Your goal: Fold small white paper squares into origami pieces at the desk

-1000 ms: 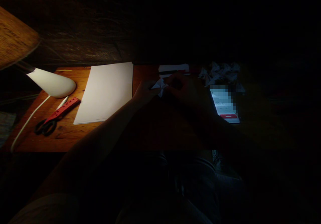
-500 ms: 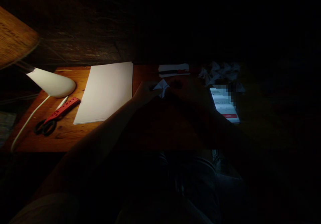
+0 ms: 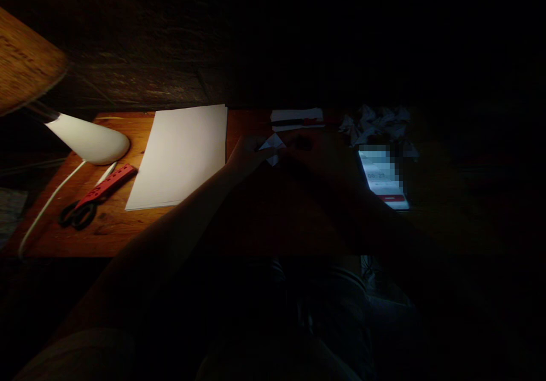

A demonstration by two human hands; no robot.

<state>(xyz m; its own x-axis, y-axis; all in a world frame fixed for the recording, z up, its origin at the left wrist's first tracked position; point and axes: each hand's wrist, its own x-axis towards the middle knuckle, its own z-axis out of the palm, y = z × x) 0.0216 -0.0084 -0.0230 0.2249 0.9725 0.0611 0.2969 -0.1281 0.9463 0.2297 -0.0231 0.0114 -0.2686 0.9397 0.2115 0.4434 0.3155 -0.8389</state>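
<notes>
Both hands meet over the middle of the dark wooden table. Between them is a small folded piece of white paper (image 3: 273,142), roughly diamond-shaped with creases across it. My left hand (image 3: 246,156) is closed on its left side. My right hand (image 3: 302,149), mostly in shadow, pinches the right side. Just beyond the hands lie small white paper pieces (image 3: 294,115) with a dark and red pen-like or knife-like tool (image 3: 298,123) across them. To the right is a heap of folded white paper shapes (image 3: 375,122), dimly lit.
A stack of white paper sheets (image 3: 181,156) lies left of the hands. Farther left are black-handled scissors (image 3: 83,213), a red slotted strip (image 3: 108,185) and a white lamp (image 3: 87,139) with its cord. A lit phone (image 3: 381,182) lies beside my right forearm.
The folded paper has turned slightly and shifted a little left between my fingers, now looking flatter and more diamond-like. Both hands keep their hold on it.
</notes>
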